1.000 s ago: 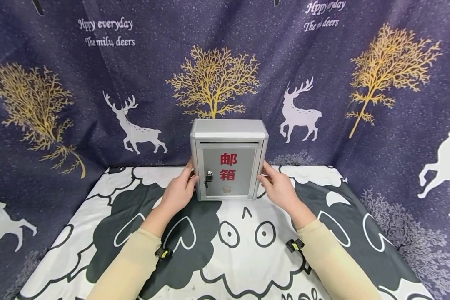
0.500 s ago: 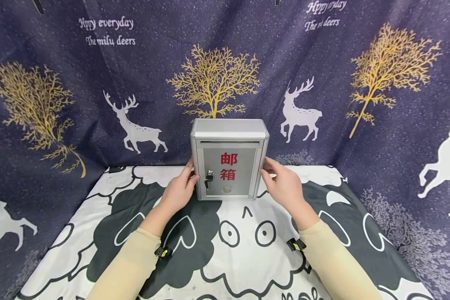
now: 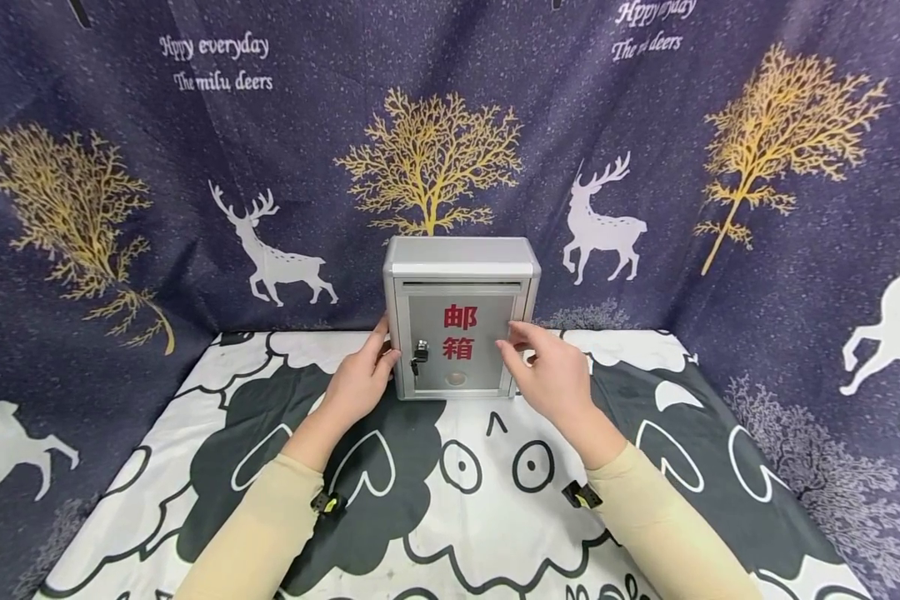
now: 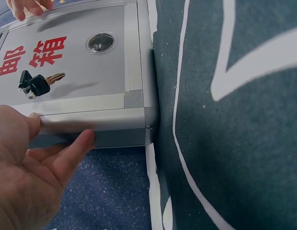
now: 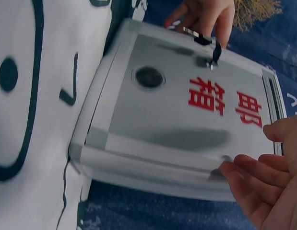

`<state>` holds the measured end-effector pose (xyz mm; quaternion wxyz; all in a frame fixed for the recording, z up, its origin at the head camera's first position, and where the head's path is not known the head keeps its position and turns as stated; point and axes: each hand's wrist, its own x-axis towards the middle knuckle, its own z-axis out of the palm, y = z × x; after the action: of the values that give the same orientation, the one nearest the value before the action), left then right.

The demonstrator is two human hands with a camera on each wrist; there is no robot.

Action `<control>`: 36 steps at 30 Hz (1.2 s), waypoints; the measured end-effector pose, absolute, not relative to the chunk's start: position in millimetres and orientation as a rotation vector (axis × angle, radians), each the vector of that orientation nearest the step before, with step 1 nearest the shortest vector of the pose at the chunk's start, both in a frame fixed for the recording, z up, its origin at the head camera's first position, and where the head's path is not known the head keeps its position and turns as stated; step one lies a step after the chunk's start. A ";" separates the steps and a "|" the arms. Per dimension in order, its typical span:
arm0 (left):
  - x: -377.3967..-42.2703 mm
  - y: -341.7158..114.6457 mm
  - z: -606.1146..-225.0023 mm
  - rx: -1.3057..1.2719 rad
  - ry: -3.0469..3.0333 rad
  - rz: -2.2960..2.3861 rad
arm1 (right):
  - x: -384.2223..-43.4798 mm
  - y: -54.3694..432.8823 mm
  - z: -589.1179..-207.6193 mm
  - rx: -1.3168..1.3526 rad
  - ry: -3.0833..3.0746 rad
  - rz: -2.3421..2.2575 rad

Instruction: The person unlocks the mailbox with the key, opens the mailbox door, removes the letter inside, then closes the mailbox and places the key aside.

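Mailbox (image 3: 459, 325) stands on printed cloth (image 3: 506, 529) before deer curtain (image 3: 300, 142), left hand (image 3: 356, 379) pinching its edge, right hand (image 3: 557, 375) spread.

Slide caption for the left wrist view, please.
Left hand touching the side of a silver box with red lettering and a key.

Box (image 3: 459, 332): back hidden from us, upper end cropped in the left-wrist view. Keys (image 5: 215, 55): blurred; we cannot count them. Left hand (image 3: 358, 380): some fingertips hidden. Right hand (image 5: 277, 186): cropped by the right edge.
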<state>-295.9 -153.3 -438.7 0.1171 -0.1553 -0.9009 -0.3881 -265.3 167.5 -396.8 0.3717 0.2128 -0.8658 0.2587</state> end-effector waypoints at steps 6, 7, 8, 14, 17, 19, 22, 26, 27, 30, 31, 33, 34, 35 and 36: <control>-296.3 -152.2 -439.1 -0.470 -2.626 -1.148 | -264.9 146.5 -398.3 0.602 -2.266 0.686; -296.9 -151.6 -439.4 -0.473 -2.625 -1.155 | -265.0 142.9 -398.4 0.610 -2.278 0.686; -297.6 -151.2 -440.0 -0.478 -2.625 -1.161 | -265.2 139.3 -398.7 0.614 -2.291 0.682; -297.8 -149.9 -442.0 -0.473 -2.619 -1.159 | -268.5 118.6 -400.6 0.629 -2.333 0.643; -296.7 -149.3 -441.3 -0.465 -2.614 -1.151 | -270.0 110.2 -402.1 0.644 -2.314 0.626; -296.5 -149.3 -440.9 -0.463 -2.614 -1.146 | -271.6 105.1 -404.0 0.653 -2.300 0.601; -297.2 -149.8 -440.9 -0.465 -2.614 -1.135 | -273.6 98.0 -406.6 0.658 -2.295 0.571; -297.8 -151.0 -441.2 -0.466 -2.613 -1.115 | -274.2 88.9 -408.0 0.657 -2.323 0.570; -298.0 -151.2 -441.3 -0.466 -2.613 -1.111 | -274.1 86.6 -408.2 0.651 -2.336 0.566; -298.2 -151.9 -441.5 -0.463 -2.613 -1.103 | -274.3 80.5 -408.6 0.628 -2.381 0.561; -298.1 -152.3 -441.6 -0.463 -2.613 -1.103 | -274.4 78.8 -408.6 0.619 -2.395 0.562; -297.6 -153.0 -441.4 -0.464 -2.611 -1.100 | -275.1 75.9 -409.3 0.605 -2.419 0.569; -297.4 -153.3 -441.3 -0.464 -2.611 -1.098 | -275.3 74.7 -409.5 0.602 -2.428 0.574; -297.1 -153.7 -441.3 -0.465 -2.610 -1.096 | -275.5 73.5 -409.5 0.600 -2.437 0.581; -296.6 -153.9 -440.9 -0.465 -2.609 -1.096 | -275.5 72.4 -409.6 0.597 -2.443 0.584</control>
<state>-296.6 -153.9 -440.9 0.1366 -0.1606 -0.9012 -0.3787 -275.5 72.4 -409.6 0.2764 0.2224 -0.9093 0.2174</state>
